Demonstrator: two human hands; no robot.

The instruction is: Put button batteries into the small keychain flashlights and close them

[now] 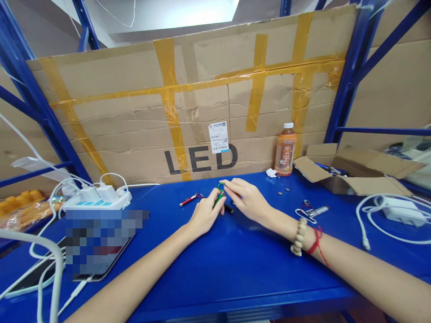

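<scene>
My left hand point(208, 209) grips a small green keychain torch point(218, 198) above the blue table. At its upper end, my right hand point(245, 197) pinches the green clip point(221, 185) between thumb and fingers. A short black cylinder point(229, 208) shows beside my left fingers; whether it touches them I cannot tell. To the left lies a slim red keychain torch point(188, 200). Right of my right hand are two small round button cells point(279, 193). A silver keychain torch point(319, 211) with a metal clip point(305, 216) rests near my right wrist.
An orange drink bottle point(285, 150) and crumpled white tissue point(271, 172) stand at the back. An opened cardboard box point(336, 185) and a white charger point(403, 211) with coiled cable are right. Left are a power strip point(111, 199), cables and a phone point(111, 264). Cardboard point(134, 130) walls the back.
</scene>
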